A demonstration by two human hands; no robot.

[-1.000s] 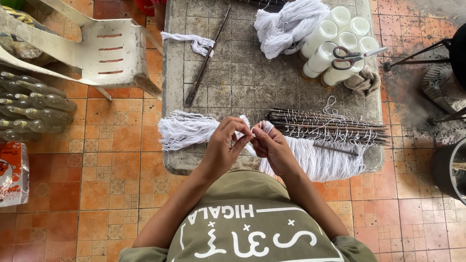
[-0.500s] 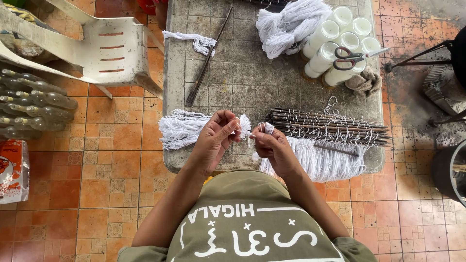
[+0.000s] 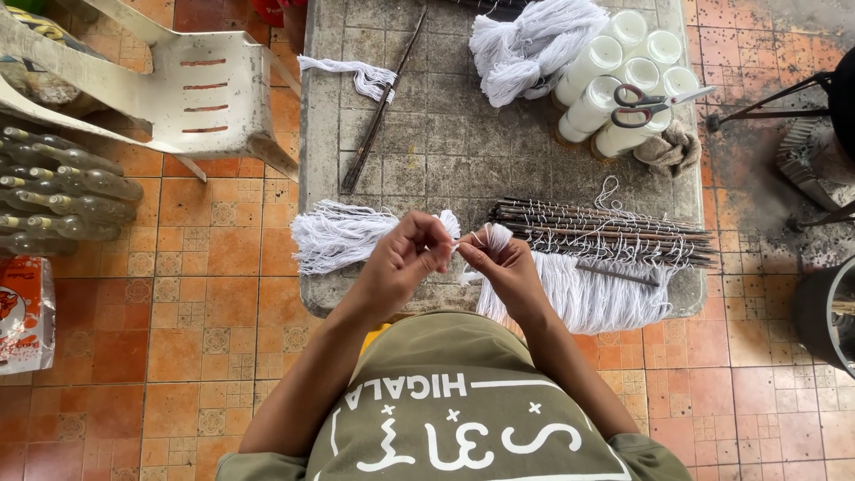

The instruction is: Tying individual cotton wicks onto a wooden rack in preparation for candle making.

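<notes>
White string (image 3: 456,240) stretches between both pinched hands — left hand (image 3: 405,261), right hand (image 3: 503,264) — at the table's (image 3: 427,142) lower edge, mid-frame.

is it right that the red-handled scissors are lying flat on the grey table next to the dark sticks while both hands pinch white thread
Not quite. The head view shows the red-handled scissors resting on top of the white cylindrical candles at the far right of the grey stone table, not flat beside the dark sticks. The rest holds: the left hand and right hand both pinch white thread.
</notes>
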